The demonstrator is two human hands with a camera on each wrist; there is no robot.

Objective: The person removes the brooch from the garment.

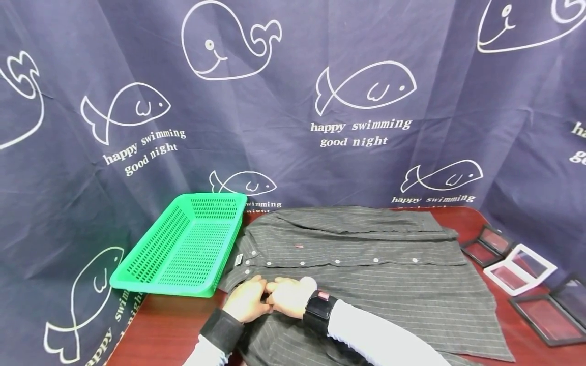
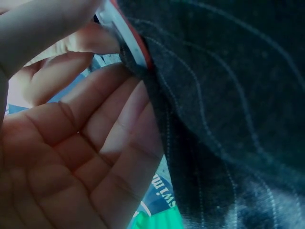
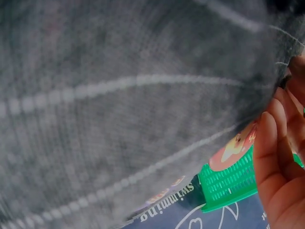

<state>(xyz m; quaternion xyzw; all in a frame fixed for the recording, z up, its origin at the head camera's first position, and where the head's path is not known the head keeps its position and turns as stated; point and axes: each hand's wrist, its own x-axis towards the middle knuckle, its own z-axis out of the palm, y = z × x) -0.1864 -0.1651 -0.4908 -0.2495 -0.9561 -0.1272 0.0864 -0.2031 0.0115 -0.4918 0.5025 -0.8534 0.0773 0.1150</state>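
Observation:
A dark grey pinstriped button shirt (image 1: pixel 384 290) lies spread over the table, collar towards the left. My left hand (image 1: pixel 247 301) and right hand (image 1: pixel 289 297) meet at its near shoulder, below the collar. In the left wrist view, the thumb and fingers of the left hand (image 2: pixel 90 124) hold a thin white, red-edged badge (image 2: pixel 131 40) at the fabric's edge. A red face with a yellow picture, apparently the badge (image 3: pixel 233 149), shows in the right wrist view. There the right hand (image 3: pixel 281 157) pinches lifted shirt cloth. Bunched fabric hides the fingertips' contact.
A green plastic basket (image 1: pixel 215 203) stands at the left edge. Open hinged frames lie at the right: a small black one (image 1: pixel 486 246), a white one (image 1: pixel 519 269) and a larger black one (image 1: pixel 547 320). A whitish disc (image 1: pixel 310 283) sits by the right hand.

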